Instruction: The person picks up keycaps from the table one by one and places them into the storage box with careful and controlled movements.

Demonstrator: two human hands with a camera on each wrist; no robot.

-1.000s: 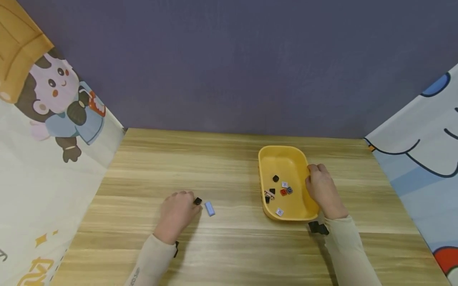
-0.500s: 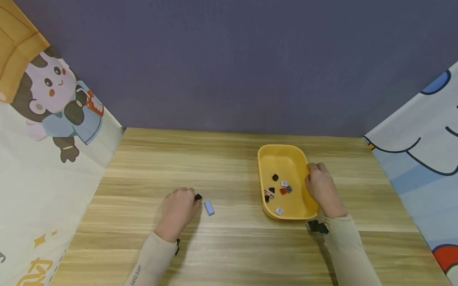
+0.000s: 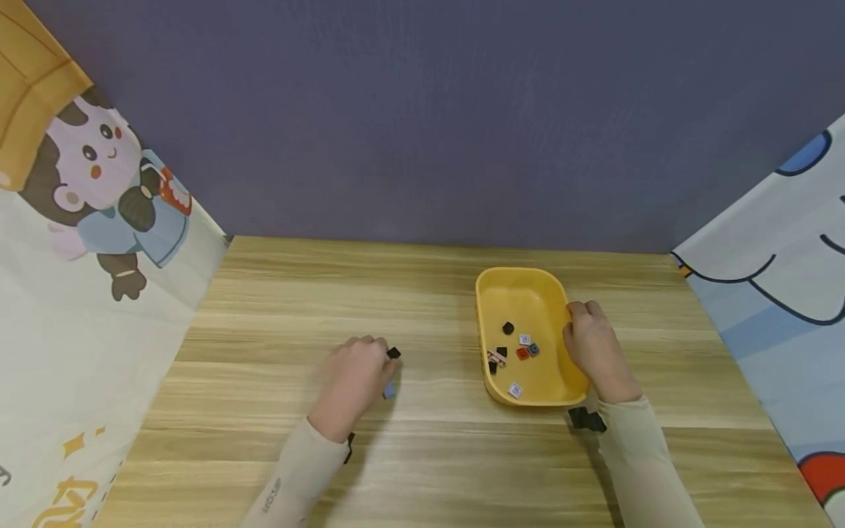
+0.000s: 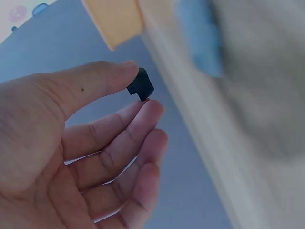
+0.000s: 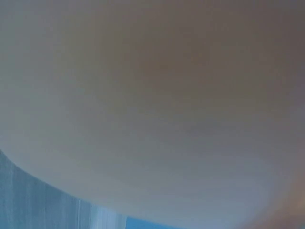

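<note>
Between thumb and fingertips my left hand [image 3: 354,378] pinches a small black toy brick [image 4: 141,84], held above the table. The same black piece pokes out past the fingers in the head view. A light blue brick [image 3: 389,391] lies on the table below that hand, which partly hides it. My right hand [image 3: 596,352] grips the right rim of a yellow bin [image 3: 544,293]. Inside the bin lie several small pieces, among them a red brick [image 3: 523,353], a grey-blue brick [image 3: 533,350] and a white tile [image 3: 515,390]. The right wrist view is mostly blurred.
The wood-grain table [image 3: 422,469] ends at a dark blue-purple wall [image 3: 422,125] at the back. Printed cartoon panels stand at the left and right. A black object [image 3: 587,419] sits beside the right wrist, just in front of the bin.
My left hand has moved right and slightly away from me with the black brick, passing over the light blue brick. The right hand and bin stay in place.
</note>
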